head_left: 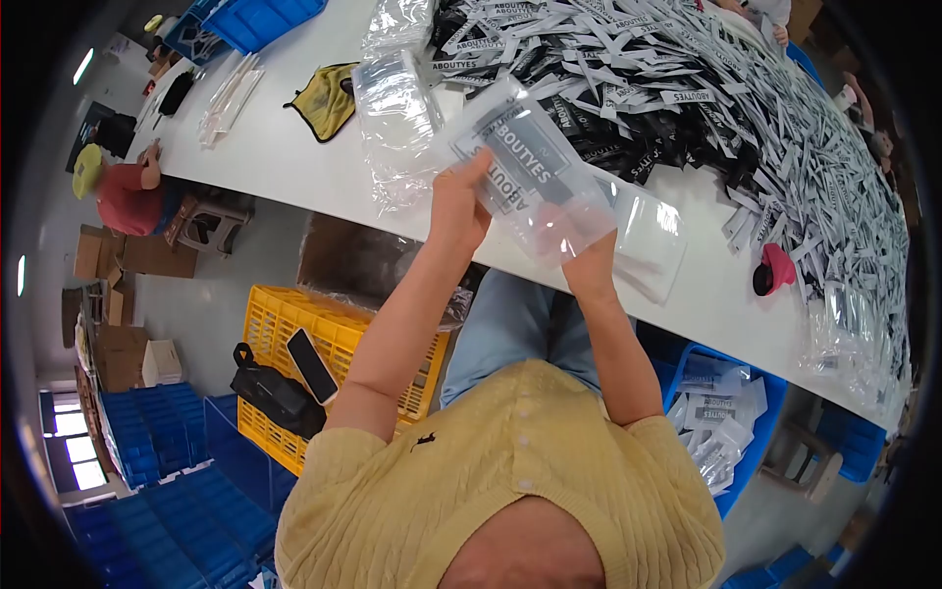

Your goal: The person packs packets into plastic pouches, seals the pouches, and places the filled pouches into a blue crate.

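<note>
A clear plastic bag [581,204] with grey ABOUTYES-printed pieces in it is held over the table edge between my two hands. My left hand [459,204] is closed on the bag's left side, thumb on top. At its lower right end my right hand [591,263] grips the bag, and its fingers show blurred through the film. Beneath and to the right lies a stack of clear bags [653,234] on the white table. More clear bags [397,108] are piled left of the held one. Beyond it spreads a large heap of narrow grey and black ABOUTYES strips [608,74].
A yellow cloth pouch [332,101] and a pink item [775,270] lie on the table [265,147]. A yellow crate [265,319] bears a phone [312,365] and black bag [275,393]. Filled bags sit in a blue bin [770,417]. Another person [130,196] sits at left.
</note>
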A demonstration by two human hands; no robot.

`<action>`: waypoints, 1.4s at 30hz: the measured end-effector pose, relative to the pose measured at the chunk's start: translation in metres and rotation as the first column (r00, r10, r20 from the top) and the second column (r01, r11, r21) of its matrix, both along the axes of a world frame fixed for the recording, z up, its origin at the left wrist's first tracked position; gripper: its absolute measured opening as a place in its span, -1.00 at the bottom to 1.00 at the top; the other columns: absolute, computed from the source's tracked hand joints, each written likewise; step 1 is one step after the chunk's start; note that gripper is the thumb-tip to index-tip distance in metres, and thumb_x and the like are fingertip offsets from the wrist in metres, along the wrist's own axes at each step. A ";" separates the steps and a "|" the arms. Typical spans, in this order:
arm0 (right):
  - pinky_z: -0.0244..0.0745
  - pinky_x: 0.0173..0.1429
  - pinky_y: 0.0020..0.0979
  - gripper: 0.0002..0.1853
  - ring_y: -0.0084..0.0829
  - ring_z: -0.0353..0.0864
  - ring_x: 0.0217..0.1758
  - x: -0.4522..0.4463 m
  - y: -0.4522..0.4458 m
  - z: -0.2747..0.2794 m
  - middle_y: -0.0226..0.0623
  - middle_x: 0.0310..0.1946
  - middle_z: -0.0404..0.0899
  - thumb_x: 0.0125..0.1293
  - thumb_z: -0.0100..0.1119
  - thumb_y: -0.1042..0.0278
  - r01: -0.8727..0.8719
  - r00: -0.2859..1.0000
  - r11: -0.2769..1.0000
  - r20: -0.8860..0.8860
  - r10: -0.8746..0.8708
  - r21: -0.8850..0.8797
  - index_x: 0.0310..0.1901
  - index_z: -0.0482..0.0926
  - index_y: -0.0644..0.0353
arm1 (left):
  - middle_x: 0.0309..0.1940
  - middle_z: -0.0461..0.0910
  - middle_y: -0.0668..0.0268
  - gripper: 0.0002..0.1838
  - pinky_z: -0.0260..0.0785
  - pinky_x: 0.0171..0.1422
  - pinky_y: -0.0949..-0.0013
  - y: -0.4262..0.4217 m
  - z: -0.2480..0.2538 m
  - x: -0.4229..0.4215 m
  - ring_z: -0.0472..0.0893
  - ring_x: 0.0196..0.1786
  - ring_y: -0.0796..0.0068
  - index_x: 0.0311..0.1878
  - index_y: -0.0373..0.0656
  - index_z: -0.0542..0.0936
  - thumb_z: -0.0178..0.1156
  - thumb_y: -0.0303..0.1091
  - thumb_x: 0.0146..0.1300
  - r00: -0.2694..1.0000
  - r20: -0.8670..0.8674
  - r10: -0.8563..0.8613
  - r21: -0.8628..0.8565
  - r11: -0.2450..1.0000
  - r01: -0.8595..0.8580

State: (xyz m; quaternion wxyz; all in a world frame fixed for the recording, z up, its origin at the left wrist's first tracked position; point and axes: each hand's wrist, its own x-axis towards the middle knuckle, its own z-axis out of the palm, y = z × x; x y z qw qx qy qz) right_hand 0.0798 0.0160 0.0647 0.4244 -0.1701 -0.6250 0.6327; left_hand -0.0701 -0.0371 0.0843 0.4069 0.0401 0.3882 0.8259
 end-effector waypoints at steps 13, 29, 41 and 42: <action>0.43 -0.23 -0.50 -0.86 -0.59 0.51 -0.34 0.008 0.021 0.012 -0.37 -0.41 0.61 0.16 0.15 0.44 -0.503 0.831 0.864 0.281 0.480 0.012 -0.27 0.60 0.30 | -0.19 0.60 0.18 -0.47 0.39 -0.12 0.38 -0.021 0.084 -0.012 0.57 -0.17 0.42 0.04 -0.21 0.51 0.30 -0.45 -0.12 -0.487 -0.740 -0.464 -0.547 0.836 0.034; 0.41 -0.29 -0.61 -0.85 -0.74 0.48 -0.39 0.007 0.026 -0.004 -0.51 -0.45 0.60 0.09 0.26 0.40 -0.484 0.776 0.853 0.354 0.522 -0.197 -0.30 0.65 0.24 | -0.49 0.58 0.41 -0.76 0.34 -0.33 0.60 -0.010 0.044 -0.030 0.49 -0.43 0.74 -0.30 -0.35 0.60 0.30 -0.49 -0.11 -0.033 -0.425 -0.904 -0.748 0.331 0.575; 0.26 -0.49 -0.58 -0.77 -0.77 0.37 -0.53 0.012 0.029 0.008 -0.52 -0.62 0.49 0.14 0.22 0.28 -0.460 0.716 0.873 0.513 0.473 -0.162 -0.50 0.59 0.30 | -0.53 0.57 0.40 -0.81 0.29 -0.39 0.60 -0.024 0.024 -0.022 0.45 -0.48 0.75 -0.35 -0.35 0.62 0.25 -0.37 0.09 0.229 -0.406 -0.884 -0.713 0.464 0.526; 0.26 -0.49 -0.58 -0.76 -0.76 0.36 -0.54 0.011 0.028 0.010 -0.52 -0.64 0.48 0.14 0.21 0.28 -0.454 0.739 0.875 0.479 0.475 -0.167 -0.50 0.59 0.31 | -0.56 0.54 0.40 -0.80 0.25 -0.43 0.59 -0.026 0.022 -0.018 0.41 -0.51 0.74 -0.37 -0.35 0.62 0.24 -0.35 0.10 0.232 -0.429 -0.873 -0.699 0.483 0.527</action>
